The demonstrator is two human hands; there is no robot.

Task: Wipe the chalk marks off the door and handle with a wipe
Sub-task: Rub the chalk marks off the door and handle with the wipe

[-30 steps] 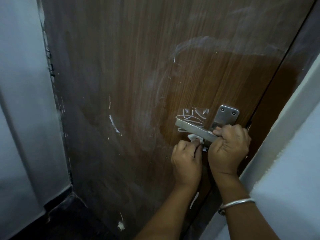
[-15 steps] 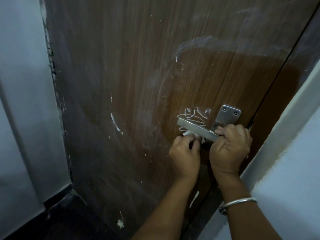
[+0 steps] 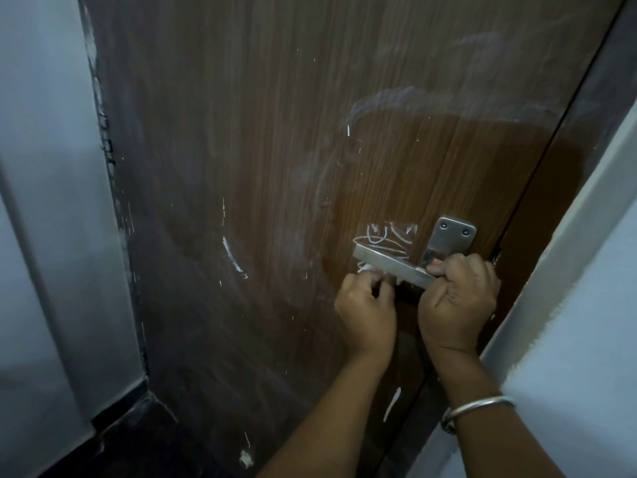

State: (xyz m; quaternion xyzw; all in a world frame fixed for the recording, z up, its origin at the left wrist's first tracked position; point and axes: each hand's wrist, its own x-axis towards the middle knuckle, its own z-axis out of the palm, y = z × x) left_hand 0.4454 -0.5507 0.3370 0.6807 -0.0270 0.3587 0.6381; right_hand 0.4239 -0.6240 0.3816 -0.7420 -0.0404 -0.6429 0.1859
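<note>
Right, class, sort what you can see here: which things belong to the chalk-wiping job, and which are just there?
Part of the job:
door
handle, gripped by the right hand
wipe, pinched in the left hand
chalk marks above the handle

Just there:
bangle on the right wrist
wall
floor

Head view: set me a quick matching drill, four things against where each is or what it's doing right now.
Things:
1 left hand
2 right hand
3 chalk scribble
4 bangle

Places or states:
A worn on the right wrist
B grips the handle lever
C holds the wipe just below the lever
D on the door just above the lever

Pairs: 1-C, 2-B, 3-D, 4-A
</note>
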